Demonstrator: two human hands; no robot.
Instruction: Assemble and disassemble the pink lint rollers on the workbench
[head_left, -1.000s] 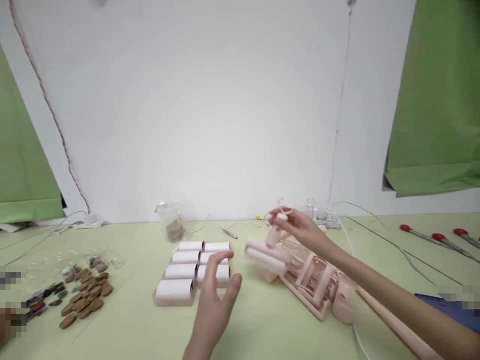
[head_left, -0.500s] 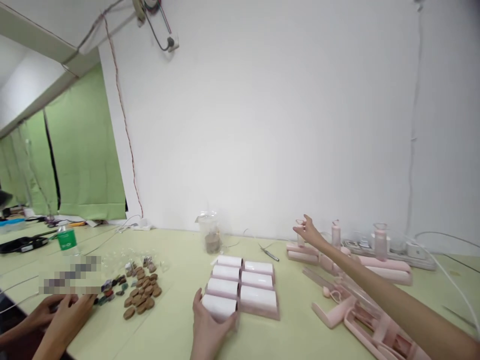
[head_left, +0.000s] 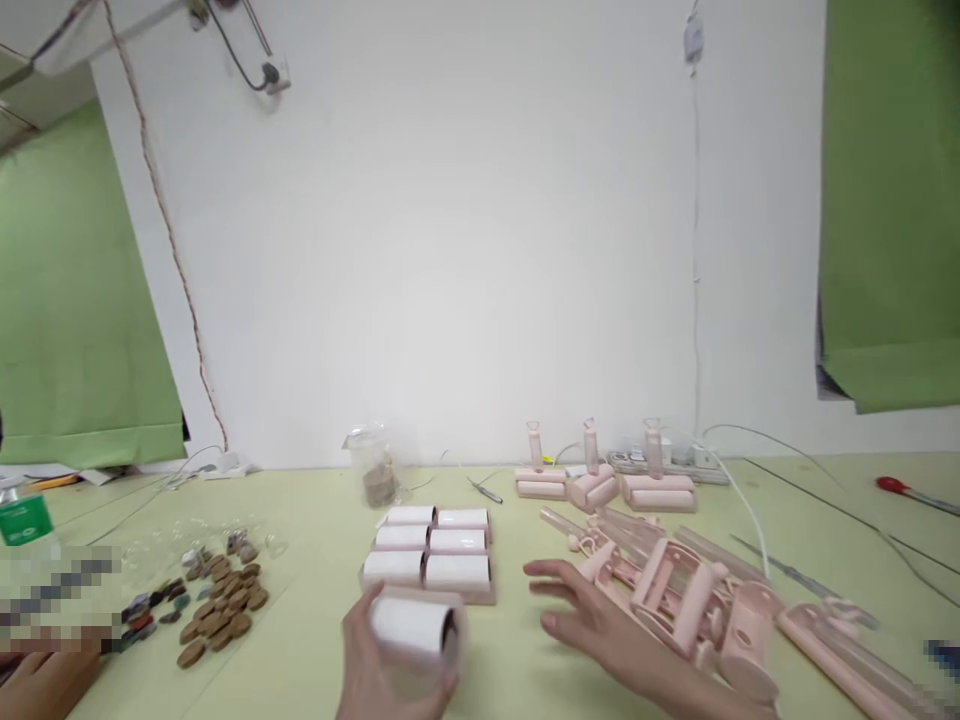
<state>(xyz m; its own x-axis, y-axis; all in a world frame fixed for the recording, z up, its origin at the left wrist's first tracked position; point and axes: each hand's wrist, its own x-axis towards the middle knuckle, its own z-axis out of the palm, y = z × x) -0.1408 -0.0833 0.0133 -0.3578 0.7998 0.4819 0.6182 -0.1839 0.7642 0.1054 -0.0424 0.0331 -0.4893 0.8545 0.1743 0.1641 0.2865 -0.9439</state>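
Observation:
My left hand [head_left: 361, 660] grips a white paper roll [head_left: 409, 622] in a clear pinkish cover, lifted at the near end of a block of similar white rolls [head_left: 457, 572]. The roll's dark open end faces right, and the hand and cover are slightly blurred. My right hand [head_left: 581, 615] is open, fingers spread and pointing left, holding nothing. It hovers between the rolls and a heap of pink plastic roller parts [head_left: 679, 590].
Three pink rollers with upright handles [head_left: 591, 450] stand at the back before a power strip [head_left: 712, 472]. Tweezers [head_left: 486, 490] and a bag-lined cup [head_left: 379, 485] lie nearer the wall. At left are brown discs [head_left: 225, 600] and another person's hand [head_left: 60, 670].
The view has swung right. My right hand has come back from the standing rollers at the rear. My left hand has lifted the nearest left roll from the block.

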